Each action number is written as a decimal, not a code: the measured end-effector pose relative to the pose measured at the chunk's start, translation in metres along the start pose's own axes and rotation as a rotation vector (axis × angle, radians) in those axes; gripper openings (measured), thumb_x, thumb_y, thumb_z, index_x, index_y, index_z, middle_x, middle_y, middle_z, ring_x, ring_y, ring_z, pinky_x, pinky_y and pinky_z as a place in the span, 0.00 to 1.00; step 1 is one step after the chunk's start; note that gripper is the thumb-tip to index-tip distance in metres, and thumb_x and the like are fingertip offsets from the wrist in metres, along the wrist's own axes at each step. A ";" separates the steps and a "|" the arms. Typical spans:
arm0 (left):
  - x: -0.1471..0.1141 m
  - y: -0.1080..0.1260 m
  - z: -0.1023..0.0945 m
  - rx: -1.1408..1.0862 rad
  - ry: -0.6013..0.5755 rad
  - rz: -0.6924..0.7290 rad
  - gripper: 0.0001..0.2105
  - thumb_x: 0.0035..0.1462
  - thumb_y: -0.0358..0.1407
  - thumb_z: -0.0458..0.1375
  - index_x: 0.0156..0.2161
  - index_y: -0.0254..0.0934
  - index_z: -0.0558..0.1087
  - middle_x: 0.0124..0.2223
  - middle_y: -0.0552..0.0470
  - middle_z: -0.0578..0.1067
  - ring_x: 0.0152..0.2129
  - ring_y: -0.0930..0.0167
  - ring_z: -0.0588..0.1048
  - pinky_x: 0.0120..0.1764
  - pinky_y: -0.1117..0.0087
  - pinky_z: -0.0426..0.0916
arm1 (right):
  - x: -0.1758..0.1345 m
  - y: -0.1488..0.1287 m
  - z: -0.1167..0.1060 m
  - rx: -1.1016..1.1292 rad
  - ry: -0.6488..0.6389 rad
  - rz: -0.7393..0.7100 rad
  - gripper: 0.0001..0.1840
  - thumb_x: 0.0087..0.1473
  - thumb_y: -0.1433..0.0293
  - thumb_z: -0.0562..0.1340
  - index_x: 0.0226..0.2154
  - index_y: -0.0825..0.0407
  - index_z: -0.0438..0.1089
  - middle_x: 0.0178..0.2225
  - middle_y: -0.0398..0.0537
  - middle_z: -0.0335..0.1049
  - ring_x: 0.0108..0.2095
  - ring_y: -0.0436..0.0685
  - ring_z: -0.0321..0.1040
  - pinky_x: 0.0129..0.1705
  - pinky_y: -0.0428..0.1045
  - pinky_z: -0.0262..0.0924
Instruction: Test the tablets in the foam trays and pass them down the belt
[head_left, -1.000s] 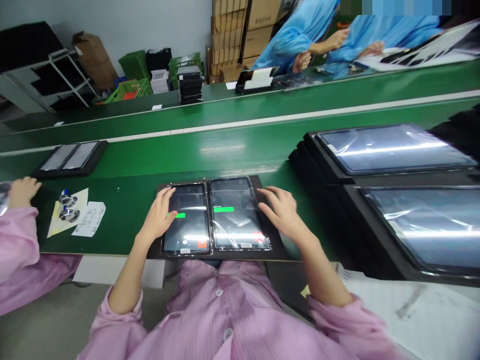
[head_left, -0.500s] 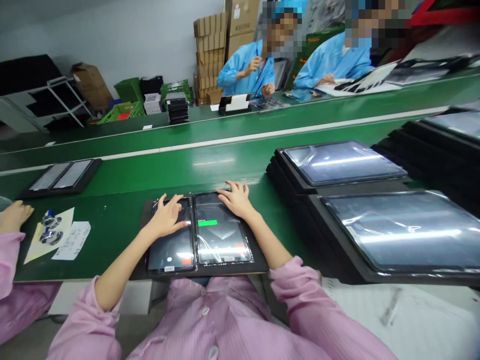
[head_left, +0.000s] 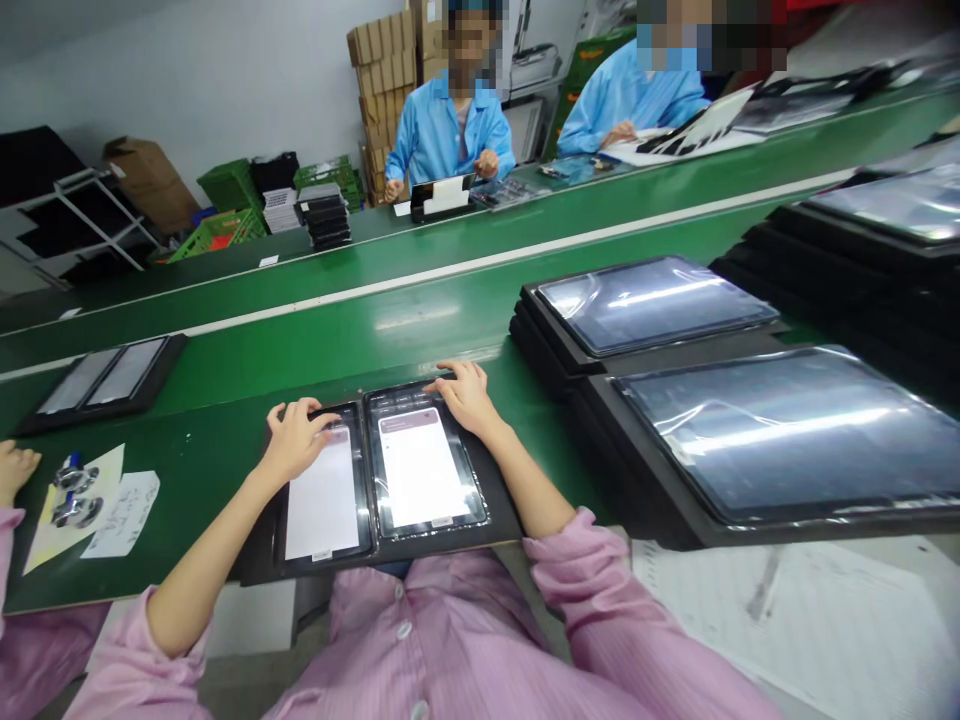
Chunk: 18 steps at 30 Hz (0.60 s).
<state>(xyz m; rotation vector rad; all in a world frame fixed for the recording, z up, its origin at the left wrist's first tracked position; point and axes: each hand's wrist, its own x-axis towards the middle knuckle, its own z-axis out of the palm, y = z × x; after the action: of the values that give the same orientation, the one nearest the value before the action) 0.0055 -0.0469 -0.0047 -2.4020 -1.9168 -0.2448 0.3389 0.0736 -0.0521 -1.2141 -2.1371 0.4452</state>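
Note:
Two tablets lie side by side in a black foam tray (head_left: 259, 545) at the bench's near edge. Both screens are lit mostly white. My left hand (head_left: 295, 440) is over the upper part of the left tablet (head_left: 324, 505), fingers apart, thumb and fingertips near its top edge. At the top right corner of the right tablet (head_left: 420, 470), my right hand (head_left: 466, 398) rests with fingers spread and holds nothing. A pinkish banner shows at the top of the right screen. My left hand hides part of the left screen's top.
Stacked black trays with film-covered tablets (head_left: 795, 440) stand close on my right. Another tray with two tablets (head_left: 124, 372) sits at the far left. Nearby are papers (head_left: 124, 515) with small rolls and a neighbour's hand (head_left: 15, 470). Two people in blue work across the green bench (head_left: 420, 330).
Both screens went from dark to mostly white. My left hand has drawn up towards the top of the left tablet. The camera view has shifted slightly; a person opposite lowered a hand.

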 end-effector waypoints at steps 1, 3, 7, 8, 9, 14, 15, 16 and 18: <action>0.002 -0.002 0.000 0.006 0.003 -0.004 0.21 0.69 0.49 0.41 0.52 0.47 0.74 0.54 0.41 0.69 0.53 0.55 0.68 0.59 0.37 0.47 | 0.000 -0.001 0.001 -0.012 -0.013 -0.012 0.27 0.70 0.62 0.47 0.40 0.43 0.82 0.56 0.52 0.67 0.59 0.64 0.57 0.66 0.67 0.38; 0.008 -0.006 0.000 -0.012 0.030 -0.030 0.22 0.69 0.49 0.40 0.49 0.44 0.73 0.55 0.40 0.69 0.56 0.55 0.66 0.60 0.37 0.45 | -0.001 -0.003 0.002 -0.046 -0.034 -0.023 0.26 0.69 0.62 0.48 0.39 0.42 0.82 0.57 0.51 0.66 0.59 0.65 0.56 0.66 0.68 0.36; 0.031 -0.016 -0.005 -0.220 -0.069 -0.057 0.25 0.70 0.49 0.34 0.48 0.40 0.70 0.51 0.43 0.74 0.51 0.60 0.71 0.60 0.48 0.57 | -0.001 -0.001 0.000 -0.040 0.028 -0.003 0.24 0.68 0.63 0.48 0.41 0.42 0.82 0.58 0.53 0.64 0.60 0.66 0.56 0.66 0.69 0.36; 0.039 -0.018 -0.006 -0.288 -0.136 -0.032 0.26 0.70 0.49 0.32 0.49 0.40 0.70 0.51 0.44 0.75 0.50 0.61 0.71 0.58 0.52 0.61 | -0.001 0.000 -0.001 -0.019 0.060 0.009 0.25 0.68 0.63 0.48 0.43 0.43 0.81 0.58 0.53 0.65 0.59 0.66 0.56 0.65 0.68 0.39; 0.046 -0.018 -0.007 -0.340 -0.201 0.000 0.27 0.71 0.48 0.32 0.52 0.41 0.70 0.52 0.46 0.75 0.50 0.62 0.72 0.57 0.56 0.63 | 0.000 0.002 -0.001 0.001 0.091 0.023 0.25 0.68 0.64 0.47 0.44 0.44 0.81 0.57 0.54 0.65 0.58 0.66 0.57 0.64 0.67 0.42; 0.072 -0.008 -0.011 -0.285 -0.386 0.133 0.26 0.71 0.44 0.35 0.58 0.44 0.73 0.52 0.49 0.75 0.49 0.64 0.73 0.52 0.64 0.66 | -0.001 0.003 -0.003 0.045 0.136 0.040 0.26 0.68 0.63 0.46 0.42 0.45 0.81 0.54 0.55 0.67 0.56 0.65 0.59 0.62 0.64 0.46; 0.075 -0.006 -0.011 -0.275 -0.397 0.131 0.26 0.71 0.43 0.35 0.57 0.44 0.74 0.51 0.49 0.75 0.48 0.64 0.74 0.52 0.65 0.66 | -0.001 0.002 -0.003 0.045 0.131 0.028 0.26 0.68 0.63 0.46 0.42 0.45 0.81 0.54 0.55 0.67 0.56 0.65 0.59 0.62 0.64 0.46; 0.078 -0.004 -0.011 -0.280 -0.400 0.123 0.26 0.71 0.43 0.36 0.55 0.44 0.75 0.50 0.50 0.75 0.48 0.65 0.74 0.51 0.66 0.66 | -0.001 0.001 -0.003 0.044 0.128 0.017 0.26 0.68 0.63 0.47 0.42 0.45 0.81 0.54 0.55 0.67 0.56 0.65 0.59 0.62 0.63 0.46; 0.082 -0.003 -0.009 -0.314 -0.378 0.103 0.26 0.71 0.42 0.35 0.50 0.43 0.77 0.49 0.52 0.76 0.47 0.66 0.74 0.51 0.67 0.66 | -0.002 0.000 -0.004 0.043 0.139 0.008 0.26 0.68 0.63 0.46 0.42 0.45 0.81 0.54 0.55 0.67 0.56 0.65 0.59 0.62 0.63 0.46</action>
<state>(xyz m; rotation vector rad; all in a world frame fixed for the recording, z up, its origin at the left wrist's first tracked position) 0.0199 0.0315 0.0175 -2.9241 -2.0170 -0.0953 0.3417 0.0720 -0.0498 -1.1942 -1.9957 0.3961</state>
